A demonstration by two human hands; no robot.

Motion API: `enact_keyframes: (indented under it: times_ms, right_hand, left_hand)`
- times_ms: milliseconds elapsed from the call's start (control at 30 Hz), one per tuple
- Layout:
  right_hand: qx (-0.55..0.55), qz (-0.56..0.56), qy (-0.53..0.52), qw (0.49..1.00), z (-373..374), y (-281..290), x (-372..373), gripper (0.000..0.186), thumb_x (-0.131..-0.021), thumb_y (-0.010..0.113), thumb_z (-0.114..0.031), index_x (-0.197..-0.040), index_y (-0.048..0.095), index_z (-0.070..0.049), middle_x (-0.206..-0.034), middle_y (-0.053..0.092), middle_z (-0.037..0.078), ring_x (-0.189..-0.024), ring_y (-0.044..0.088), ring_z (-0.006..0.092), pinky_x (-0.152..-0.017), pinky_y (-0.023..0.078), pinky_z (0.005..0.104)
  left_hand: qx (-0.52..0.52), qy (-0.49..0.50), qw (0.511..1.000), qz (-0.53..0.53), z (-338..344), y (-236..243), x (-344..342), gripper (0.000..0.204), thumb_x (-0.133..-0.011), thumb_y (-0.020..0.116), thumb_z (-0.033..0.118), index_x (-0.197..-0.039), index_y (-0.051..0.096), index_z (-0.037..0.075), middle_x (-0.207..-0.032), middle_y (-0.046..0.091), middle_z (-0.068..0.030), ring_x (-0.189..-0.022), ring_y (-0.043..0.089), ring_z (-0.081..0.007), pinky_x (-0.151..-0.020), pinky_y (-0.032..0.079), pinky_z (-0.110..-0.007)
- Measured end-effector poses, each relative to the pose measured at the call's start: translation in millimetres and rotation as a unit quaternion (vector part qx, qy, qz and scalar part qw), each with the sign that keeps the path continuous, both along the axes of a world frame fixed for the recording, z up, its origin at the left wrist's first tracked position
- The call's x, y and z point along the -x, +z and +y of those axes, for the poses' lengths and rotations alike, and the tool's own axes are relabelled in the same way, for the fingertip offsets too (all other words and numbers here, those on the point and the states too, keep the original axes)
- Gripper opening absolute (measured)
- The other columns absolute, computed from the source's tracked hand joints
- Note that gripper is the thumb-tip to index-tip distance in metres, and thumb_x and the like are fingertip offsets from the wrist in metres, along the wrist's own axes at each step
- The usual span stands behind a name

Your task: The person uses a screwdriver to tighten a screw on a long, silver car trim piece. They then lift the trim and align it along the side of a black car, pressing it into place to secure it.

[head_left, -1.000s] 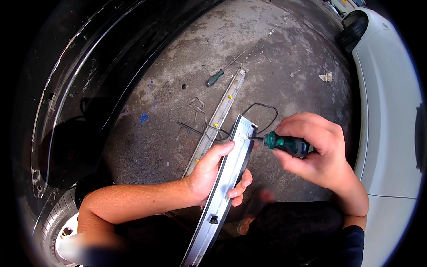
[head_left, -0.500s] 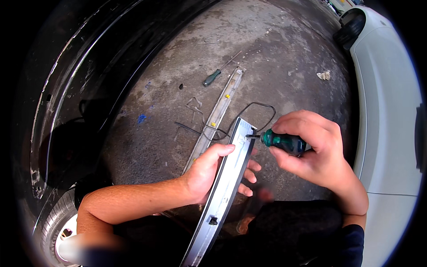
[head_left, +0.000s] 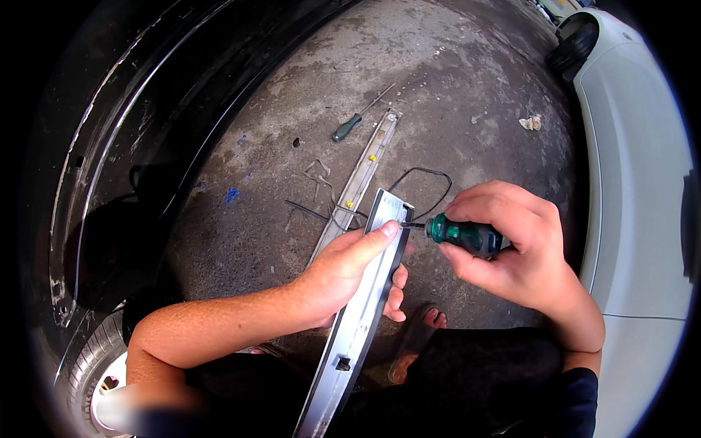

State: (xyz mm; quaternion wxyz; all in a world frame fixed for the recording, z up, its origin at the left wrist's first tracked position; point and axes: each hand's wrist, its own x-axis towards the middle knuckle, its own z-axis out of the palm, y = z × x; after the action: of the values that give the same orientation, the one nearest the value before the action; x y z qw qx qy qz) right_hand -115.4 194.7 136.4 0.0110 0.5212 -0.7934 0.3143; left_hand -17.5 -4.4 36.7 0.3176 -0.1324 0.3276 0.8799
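Observation:
A long silvery trim strip with dark edges slants up from the lower edge, a small black clip on its face. My left hand is wrapped round it near the upper end, thumb on the face and fingers curled behind the right edge. In my right hand is a short screwdriver with a green and black handle, held between thumb and fingers. Its shaft points left and its tip meets the strip beside my left thumb; the exact contact is hidden.
On the concrete floor lie a second trim strip with yellow clips, a longer screwdriver, a dark cord and a crumpled pale scrap. A black car panel stands at left, a white car at right.
My left hand has slid up the strip, its thumb now close to the screwdriver tip. The strip's upper end has shifted slightly left. My right hand stays nearly still.

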Motion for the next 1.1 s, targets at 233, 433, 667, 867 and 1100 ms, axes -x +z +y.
enact_keyframes:
  times_ms: [233, 433, 667, 867, 1100]
  right_hand:
    - [-0.002, -0.027, 0.002, 1.0, 2.3, -0.1, -0.1, 0.028, -0.069, 0.083, -0.004, -0.093, 0.068, -0.001, -0.091, 0.069, 0.014, -0.08, 0.07, 0.0285, -0.068, 0.057, 0.0348]
    - [0.006, -0.014, 0.006, 1.0, 2.1, 0.2, 1.4, 0.031, -0.069, 0.083, -0.003, -0.096, 0.068, -0.001, -0.093, 0.07, 0.014, -0.081, 0.071, 0.0291, -0.069, 0.058, 0.0347]
    - [0.002, -0.01, 0.001, 1.0, 1.8, -2.0, 1.3, 0.031, -0.067, 0.085, -0.004, -0.094, 0.068, 0.0, -0.096, 0.071, 0.015, -0.085, 0.073, 0.0275, -0.074, 0.059, 0.0343]
    - [0.005, -0.003, 0.012, 1.0, 0.0, -1.5, 0.1, 0.033, -0.068, 0.085, -0.003, -0.096, 0.067, -0.001, -0.094, 0.07, 0.014, -0.083, 0.071, 0.0295, -0.069, 0.059, 0.0349]
    - [0.006, -0.008, 0.024, 1.0, -2.3, -4.0, -1.3, 0.031, -0.07, 0.085, -0.003, -0.094, 0.066, 0.0, -0.093, 0.069, 0.013, -0.085, 0.071, 0.0291, -0.069, 0.06, 0.0351]
  left_hand:
    - [0.008, -0.003, 1.0, -0.01, 1.4, 1.0, 0.7, 0.055, -0.105, 0.044, 0.052, -0.119, 0.052, -0.001, -0.083, 0.062, -0.0094, -0.064, 0.066, -0.0202, -0.066, 0.062, -0.042]
    - [-0.02, 0.002, 1.0, -0.014, 4.0, -2.2, -0.3, 0.063, -0.105, 0.037, 0.058, -0.119, 0.05, -0.002, -0.083, 0.061, -0.0098, -0.063, 0.065, -0.0202, -0.064, 0.062, -0.042]
    - [-0.027, -0.003, 0.999, -0.021, 4.2, -2.1, -0.1, 0.065, -0.104, 0.036, 0.06, -0.119, 0.05, -0.001, -0.083, 0.06, -0.0097, -0.063, 0.065, -0.0204, -0.064, 0.062, -0.042]
    - [-0.019, -0.004, 1.0, -0.023, 3.9, 0.1, 0.3, 0.065, -0.104, 0.036, 0.061, -0.119, 0.051, -0.001, -0.082, 0.06, -0.0095, -0.062, 0.064, -0.0201, -0.064, 0.062, -0.043]
    - [-0.007, -0.001, 0.999, -0.039, 5.2, -1.4, 0.5, 0.063, -0.103, 0.037, 0.062, -0.115, 0.054, 0.002, -0.079, 0.061, -0.0073, -0.061, 0.064, -0.0184, -0.059, 0.058, -0.035]
